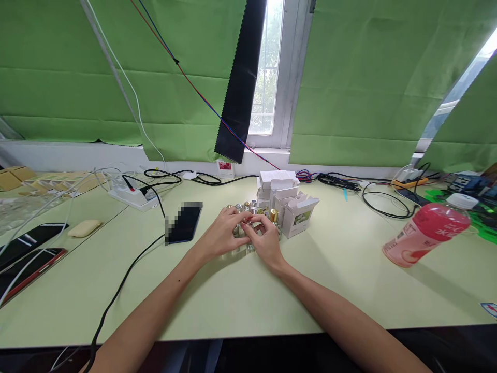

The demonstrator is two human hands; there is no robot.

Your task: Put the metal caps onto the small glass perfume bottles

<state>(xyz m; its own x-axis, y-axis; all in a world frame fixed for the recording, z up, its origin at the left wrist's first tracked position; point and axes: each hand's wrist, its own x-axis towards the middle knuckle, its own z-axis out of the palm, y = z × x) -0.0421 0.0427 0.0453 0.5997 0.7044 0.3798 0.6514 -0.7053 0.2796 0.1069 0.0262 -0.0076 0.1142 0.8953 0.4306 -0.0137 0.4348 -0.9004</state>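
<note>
A cluster of small glass bottles [253, 206] with silver and gold caps stands on the table in front of me. My left hand [223, 233] comes in from the left, its fingers curled around one small glass bottle [250, 247] at the near side of the cluster. From the right, my right hand [266, 241] pinches at the top of that same bottle, thumb and forefinger meeting the left fingertips. The fingers cover most of this bottle. A gold-capped bottle [274, 215] shows just behind my right hand.
Small white boxes [297, 216] stand right behind the bottles. A phone [186, 223] lies to the left, near a black cable [128, 277] and a white power strip [134, 197]. A pink drink bottle [427, 233] stands at the right. More phones [31, 272] lie far left.
</note>
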